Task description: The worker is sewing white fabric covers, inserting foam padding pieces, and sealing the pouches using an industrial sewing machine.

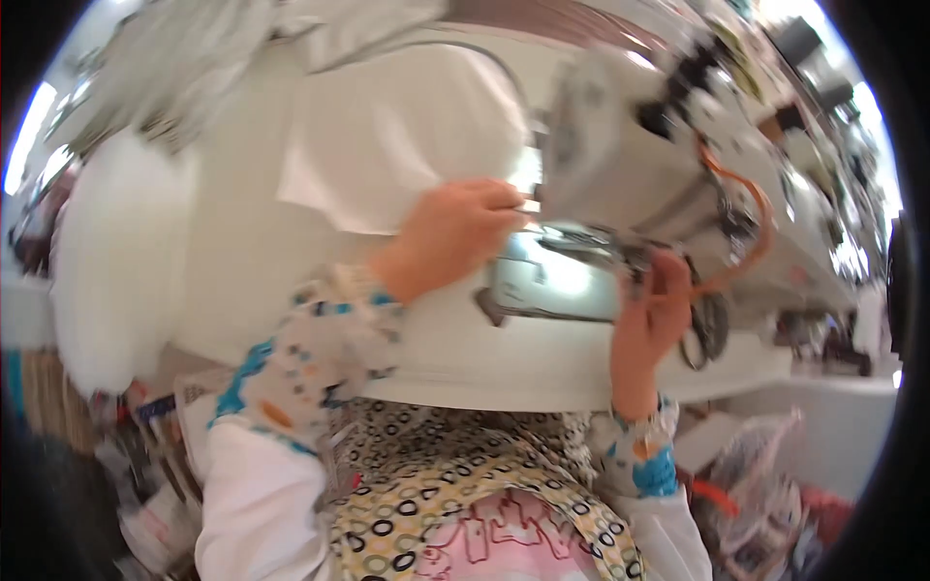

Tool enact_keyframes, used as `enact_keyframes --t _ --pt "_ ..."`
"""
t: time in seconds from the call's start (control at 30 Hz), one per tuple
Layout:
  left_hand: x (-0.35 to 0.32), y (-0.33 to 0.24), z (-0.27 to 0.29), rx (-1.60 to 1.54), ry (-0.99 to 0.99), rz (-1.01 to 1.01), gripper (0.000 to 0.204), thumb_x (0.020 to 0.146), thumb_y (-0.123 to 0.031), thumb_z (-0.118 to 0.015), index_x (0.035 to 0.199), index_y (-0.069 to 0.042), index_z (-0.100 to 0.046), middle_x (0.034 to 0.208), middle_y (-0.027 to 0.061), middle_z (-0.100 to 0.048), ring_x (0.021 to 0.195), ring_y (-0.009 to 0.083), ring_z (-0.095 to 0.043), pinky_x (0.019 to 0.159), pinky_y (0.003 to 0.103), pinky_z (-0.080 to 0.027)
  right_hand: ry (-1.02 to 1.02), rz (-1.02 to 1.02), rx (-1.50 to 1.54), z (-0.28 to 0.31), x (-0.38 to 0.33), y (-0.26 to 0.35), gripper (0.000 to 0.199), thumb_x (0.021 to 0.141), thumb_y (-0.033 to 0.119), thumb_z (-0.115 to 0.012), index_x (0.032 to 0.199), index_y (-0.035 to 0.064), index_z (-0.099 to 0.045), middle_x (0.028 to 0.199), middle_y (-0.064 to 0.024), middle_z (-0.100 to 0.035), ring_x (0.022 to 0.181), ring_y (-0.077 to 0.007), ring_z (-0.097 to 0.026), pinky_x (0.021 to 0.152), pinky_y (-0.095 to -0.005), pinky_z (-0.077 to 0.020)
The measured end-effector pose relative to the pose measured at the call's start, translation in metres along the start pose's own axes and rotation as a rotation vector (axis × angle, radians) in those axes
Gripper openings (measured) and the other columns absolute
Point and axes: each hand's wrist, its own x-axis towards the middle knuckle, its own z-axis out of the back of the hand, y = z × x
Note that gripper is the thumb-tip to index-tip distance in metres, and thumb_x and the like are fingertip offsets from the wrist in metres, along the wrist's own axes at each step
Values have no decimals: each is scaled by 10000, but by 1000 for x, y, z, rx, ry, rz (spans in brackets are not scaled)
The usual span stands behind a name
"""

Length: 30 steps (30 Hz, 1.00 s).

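A white cloth piece (pixel 397 126) with a rounded far edge lies on the pale table, left of an industrial sewing machine (pixel 610 145). My left hand (pixel 455 237) is closed at the near right edge of this cloth, fingertips pinched together beside the machine's lit needle area. What exactly lies between the fingertips is blurred. My right hand (pixel 654 310) is raised at the near side of the machine, over the right end of its shiny metal bed plate (pixel 557 281). Its fingers are bent against a small dark machine part, and the contact is smeared.
A dark-handled loop, perhaps scissors (pixel 712 329), is right of my right hand. White padded material (pixel 121 261) hangs over the table's left end, with a grey-white fabric pile (pixel 174 68) behind. An orange tube (pixel 756 208) runs along the machine. Bags (pixel 765 474) crowd the lower right.
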Motion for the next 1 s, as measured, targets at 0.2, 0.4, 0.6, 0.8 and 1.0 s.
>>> enact_keyframes --t 0.2,0.4,0.6,0.8,1.0 --pt "-5 -15 -14 250 -328 21 199 835 -123 -663 1025 -87 -710 1103 64 -703 1119 250 -653 1027 455 -469 534 489 -199 -37 -15 28 235 911 3 -651 1144 -2 -618 1121 -158 -673 978 -300 -617 861 -389 -487" --pt "-96 -68 185 862 -506 406 244 861 -177 -713 1070 -57 -677 1181 108 -659 1193 340 -581 1011 512 -427 601 578 -397 -96 -6 28 425 890 99 -686 1288 -33 -616 1358 -159 -639 1174 -363 -549 1048 -466 -434" --pt "-211 -38 323 1007 -139 1174 399 859 -350 -770 1114 -51 -700 1044 138 -723 952 339 -701 823 446 -550 532 536 -398 -106 -4 15 410 901 127 -687 1276 -28 -624 1384 -119 -636 1162 -340 -547 1056 -464 -428" --pt "-236 -14 370 617 -217 1094 280 862 -266 -774 896 10 -733 749 139 -699 686 219 -665 667 362 -514 529 562 -370 -104 -7 18 392 914 111 -667 1280 -21 -618 1399 -120 -622 1183 -336 -550 1052 -451 -436" --pt "-156 -73 314 580 -247 937 298 914 -350 -716 837 -63 -738 767 160 -692 751 361 -689 658 465 -519 472 599 -136 -87 -5 15 309 911 39 -655 1218 -1 -642 1297 -154 -648 1151 -356 -576 1014 -439 -458"
